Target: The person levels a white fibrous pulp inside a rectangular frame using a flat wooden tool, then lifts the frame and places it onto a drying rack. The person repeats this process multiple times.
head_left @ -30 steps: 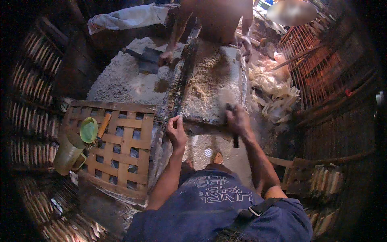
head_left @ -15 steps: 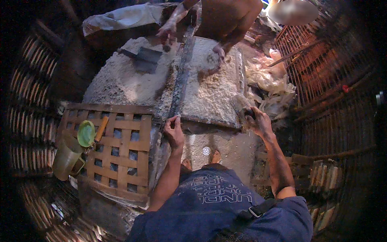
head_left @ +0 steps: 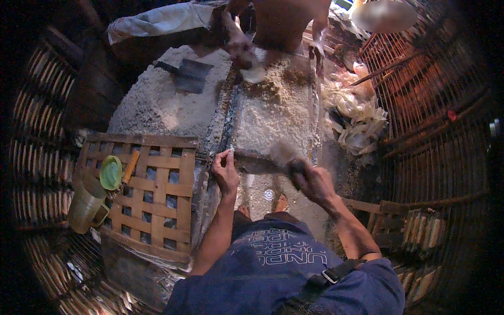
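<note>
My left hand [head_left: 226,173] is closed in a pinch at the near left corner of the shallow tray [head_left: 257,155]. What lies between its fingertips is too small to make out. In my right hand [head_left: 316,185] is a flat-bladed tool [head_left: 286,153] with a dark handle, blurred by motion, its blade over the tray's near edge. Pale, crumbly meal [head_left: 275,118] fills the tray, heaped higher toward the far end. A co-worker's hand [head_left: 241,48] is at the far left of the tray, by a pale flat piece [head_left: 254,74]; their other hand hangs at the far right edge.
To the left spreads a large heap of meal [head_left: 152,105] with a dark shovel [head_left: 191,76] on it. Nearer me, a woven lattice panel [head_left: 160,181] bears a green bowl [head_left: 111,173] and a plastic jug [head_left: 86,205]. Crumpled plastic sheets [head_left: 359,118] lie right of the tray.
My right hand has swung left with the flat-bladed tool, from the tray's right corner to its near edge. The co-worker's left-side hand has moved onto the tray; the other has drawn to its edge.
</note>
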A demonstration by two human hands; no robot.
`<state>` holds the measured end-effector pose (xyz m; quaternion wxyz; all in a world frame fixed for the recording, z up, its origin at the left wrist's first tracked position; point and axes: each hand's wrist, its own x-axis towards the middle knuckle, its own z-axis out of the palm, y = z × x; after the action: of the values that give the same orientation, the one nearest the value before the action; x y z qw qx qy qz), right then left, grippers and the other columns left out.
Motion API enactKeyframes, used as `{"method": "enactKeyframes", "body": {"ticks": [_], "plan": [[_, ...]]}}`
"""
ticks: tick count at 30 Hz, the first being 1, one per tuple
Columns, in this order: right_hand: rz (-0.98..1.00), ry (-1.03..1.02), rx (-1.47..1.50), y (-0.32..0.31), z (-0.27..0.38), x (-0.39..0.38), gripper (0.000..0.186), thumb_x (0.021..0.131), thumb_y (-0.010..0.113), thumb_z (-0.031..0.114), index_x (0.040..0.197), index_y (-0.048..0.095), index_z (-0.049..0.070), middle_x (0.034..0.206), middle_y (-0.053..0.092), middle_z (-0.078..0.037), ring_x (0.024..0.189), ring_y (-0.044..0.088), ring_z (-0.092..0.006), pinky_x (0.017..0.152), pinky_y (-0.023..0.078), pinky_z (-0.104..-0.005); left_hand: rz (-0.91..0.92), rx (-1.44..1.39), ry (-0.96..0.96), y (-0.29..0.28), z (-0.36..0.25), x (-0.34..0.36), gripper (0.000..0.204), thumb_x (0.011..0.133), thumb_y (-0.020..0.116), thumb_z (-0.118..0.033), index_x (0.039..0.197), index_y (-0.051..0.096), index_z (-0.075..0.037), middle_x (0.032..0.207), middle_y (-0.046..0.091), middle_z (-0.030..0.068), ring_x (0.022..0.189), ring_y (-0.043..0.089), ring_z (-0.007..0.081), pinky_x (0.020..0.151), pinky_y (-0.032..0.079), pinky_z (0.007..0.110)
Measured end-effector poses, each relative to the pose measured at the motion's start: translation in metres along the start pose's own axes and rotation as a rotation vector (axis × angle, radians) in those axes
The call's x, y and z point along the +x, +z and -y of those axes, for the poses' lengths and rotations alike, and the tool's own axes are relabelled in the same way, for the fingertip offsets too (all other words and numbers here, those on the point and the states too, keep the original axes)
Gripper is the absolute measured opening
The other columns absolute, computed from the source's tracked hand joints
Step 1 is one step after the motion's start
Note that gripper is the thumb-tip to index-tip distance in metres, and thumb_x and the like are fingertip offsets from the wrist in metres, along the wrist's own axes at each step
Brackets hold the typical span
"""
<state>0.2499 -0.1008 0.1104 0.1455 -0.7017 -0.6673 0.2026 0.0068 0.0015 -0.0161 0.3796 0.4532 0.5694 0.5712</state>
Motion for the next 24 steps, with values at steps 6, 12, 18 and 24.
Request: {"method": "enactKeyframes", "body": {"ticks": [6, 12, 18, 24], "plan": [[-0.032, 0.054, 0.100, -0.044, -0.047, -0.015, 0.037, 0.082, 0.066, 0.014, 0.119, 0.058, 0.010, 0.088, 0.069, -0.013, 0.080, 0.069, -0.0318, 0.068, 0.052, -0.0378, -0.032, 0.004, 0.042, 0.005, 0.002, 0.002, 0.019, 0.093, 0.063, -0.016, 0.099, 0.065, 0.002, 0.094, 0.066, 0.0078, 0.085, 0.060, 0.0147, 0.080, 0.048, 0.030], [0.031, 0.633, 1.230, -0.041, -0.096, -0.012, 0.034, 0.092, 0.057, 0.011, 0.125, 0.056, 0.005, 0.074, 0.060, -0.007, 0.068, 0.061, -0.0136, 0.059, 0.049, -0.0304, -0.019, -0.073, 0.025, 0.006, 0.005, 0.003, 0.019, 0.093, 0.064, -0.016, 0.101, 0.065, 0.001, 0.093, 0.066, 0.0080, 0.086, 0.060, 0.0150, 0.081, 0.048, 0.031], [-0.434, 0.072, 0.387, -0.040, -0.066, 0.038, 0.050, 0.092, 0.058, 0.014, 0.137, 0.040, 0.003, 0.090, 0.062, -0.015, 0.069, 0.058, -0.0242, 0.067, 0.050, -0.0399, -0.038, -0.056, 0.000, 0.005, 0.000, 0.001, 0.020, 0.092, 0.065, -0.018, 0.099, 0.065, 0.000, 0.097, 0.064, 0.0068, 0.092, 0.057, 0.0162, 0.088, 0.044, 0.032], [-0.174, 0.218, 0.269, -0.009, -0.019, 0.077, 0.047, 0.090, 0.056, 0.023, 0.131, 0.049, 0.001, 0.120, 0.060, -0.022, 0.111, 0.059, -0.0337, 0.095, 0.046, -0.0411, -0.049, -0.021, -0.003, 0.004, -0.001, 0.003, 0.017, 0.093, 0.064, -0.014, 0.099, 0.065, 0.001, 0.088, 0.065, 0.0043, 0.080, 0.060, 0.0115, 0.075, 0.048, 0.027]]}}
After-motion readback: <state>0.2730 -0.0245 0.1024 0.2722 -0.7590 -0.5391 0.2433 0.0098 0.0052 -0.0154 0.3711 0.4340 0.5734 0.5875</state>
